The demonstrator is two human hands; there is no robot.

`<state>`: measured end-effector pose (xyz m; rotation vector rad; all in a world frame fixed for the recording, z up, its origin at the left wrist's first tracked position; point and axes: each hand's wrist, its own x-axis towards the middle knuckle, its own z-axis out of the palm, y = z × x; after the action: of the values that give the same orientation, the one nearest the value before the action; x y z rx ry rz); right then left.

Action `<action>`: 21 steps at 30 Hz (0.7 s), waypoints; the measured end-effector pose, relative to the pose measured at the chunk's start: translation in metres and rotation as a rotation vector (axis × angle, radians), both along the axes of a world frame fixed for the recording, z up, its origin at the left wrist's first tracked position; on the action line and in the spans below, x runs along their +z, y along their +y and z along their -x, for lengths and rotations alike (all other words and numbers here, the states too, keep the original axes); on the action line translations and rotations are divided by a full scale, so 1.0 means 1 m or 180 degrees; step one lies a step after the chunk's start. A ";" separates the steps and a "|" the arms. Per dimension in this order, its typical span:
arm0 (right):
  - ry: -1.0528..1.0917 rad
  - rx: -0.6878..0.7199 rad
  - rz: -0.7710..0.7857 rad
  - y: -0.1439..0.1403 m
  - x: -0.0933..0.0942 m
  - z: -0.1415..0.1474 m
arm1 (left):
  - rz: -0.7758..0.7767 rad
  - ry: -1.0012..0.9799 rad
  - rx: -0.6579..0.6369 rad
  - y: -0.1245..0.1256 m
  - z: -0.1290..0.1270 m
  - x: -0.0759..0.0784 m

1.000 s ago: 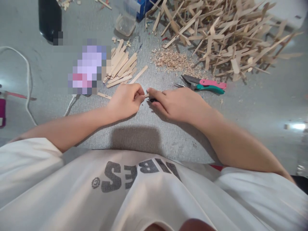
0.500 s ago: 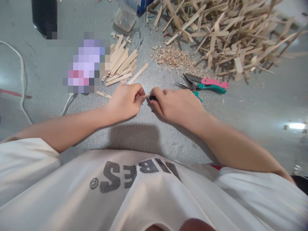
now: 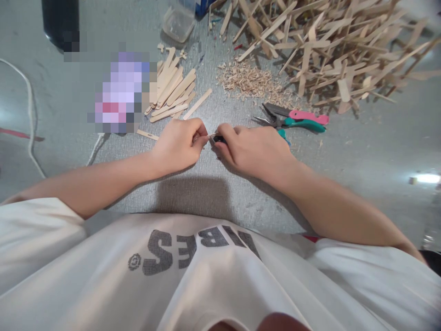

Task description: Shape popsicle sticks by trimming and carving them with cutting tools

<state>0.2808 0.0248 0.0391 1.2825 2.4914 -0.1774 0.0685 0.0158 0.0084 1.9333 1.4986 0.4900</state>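
Both hands [image 3: 220,146] (fingertips together) on stick [image 3: 209,136]

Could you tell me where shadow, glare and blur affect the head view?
Head view: a dark shadow lies on the grey mat below both hands; a bright glare spot sits far right; a pixelated patch hides something beside the neat wooden sticks.
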 end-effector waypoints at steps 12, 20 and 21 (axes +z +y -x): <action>-0.0121 -0.0146 0.0121 -0.007 -0.001 0.011 | -0.0172 0.0500 -0.0267 -0.002 0.000 -0.002; -0.0192 -0.0174 0.0063 -0.012 -0.003 0.013 | -0.0270 0.0794 -0.0420 -0.008 -0.001 -0.001; -0.0202 -0.0170 0.0061 -0.012 -0.003 0.014 | -0.0288 0.0825 -0.0433 -0.009 -0.002 -0.001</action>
<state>0.2670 0.0128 0.0361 1.3268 2.3985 -0.1701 0.0700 0.0067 0.0071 2.2212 1.5093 0.2580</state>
